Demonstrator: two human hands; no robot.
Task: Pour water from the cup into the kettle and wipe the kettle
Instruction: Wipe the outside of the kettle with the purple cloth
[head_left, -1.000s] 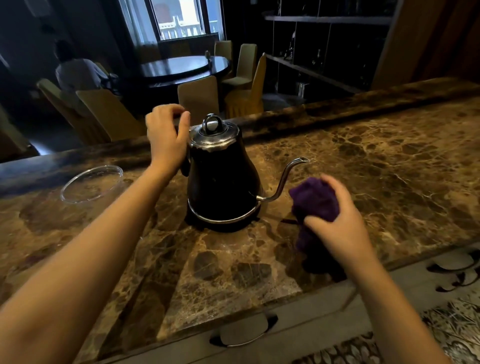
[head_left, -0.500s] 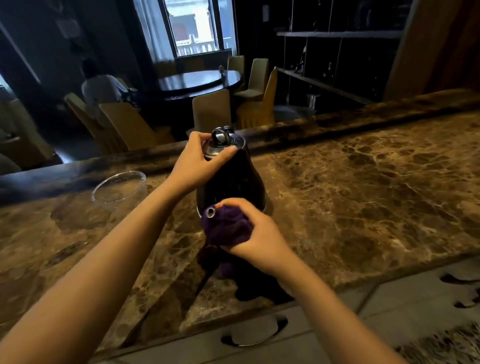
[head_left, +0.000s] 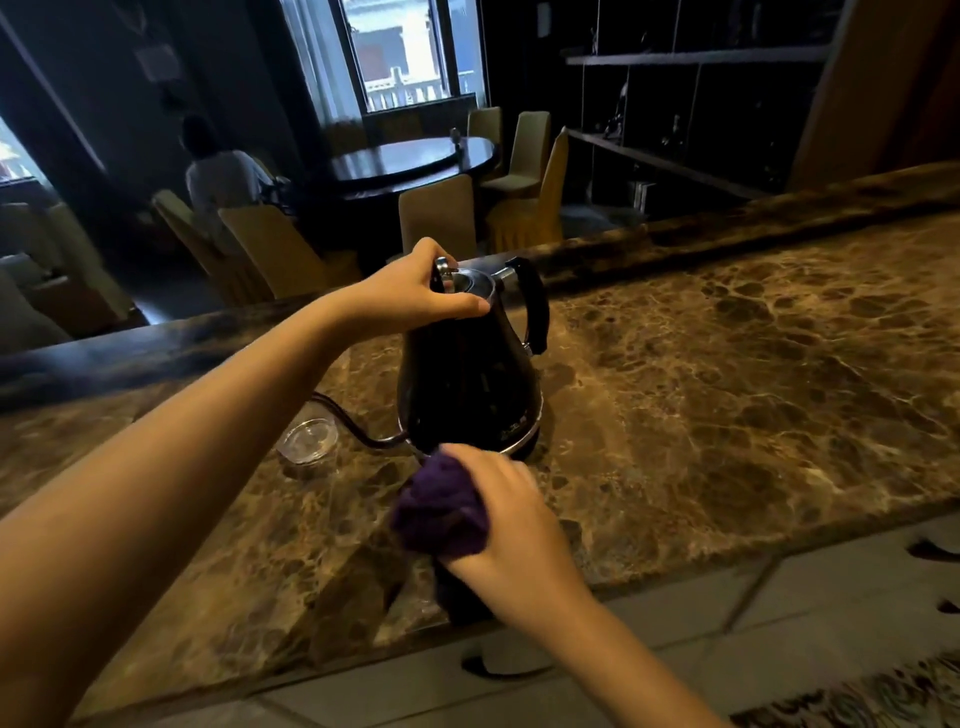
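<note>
— Where does the kettle (head_left: 470, 379) stand?

— Upright on the brown marble counter (head_left: 727, 389), roughly in the middle of the view and set back from the near edge. It is black with a shiny band round the base. Its handle (head_left: 535, 306) points away to the right, and its thin spout (head_left: 358, 426) curves out to the left, toward the person.

— And the hands?

— The left hand (head_left: 415, 296) lies over the top of the kettle, fingers curled round the metal lid (head_left: 467, 283), thumb along the rim on the near side. The right hand (head_left: 506, 514) is low, just in front of the kettle's base, fingers closed tight round a bunched purple cloth (head_left: 441, 512). The cloth's upper edge sits right at the base where the spout starts; I cannot tell whether it actually touches.

— Is the cup there?

— A clear glass vessel (head_left: 307, 441) sits on the counter left of the kettle, just under the spout's tip. Whether it holds water I cannot tell.

— Anything behind?

— Beyond the counter, a dark round table (head_left: 410, 161) with covered chairs (head_left: 439, 215), a bright window (head_left: 410, 52), and a seated person in white (head_left: 223, 176) at the far left.
</note>
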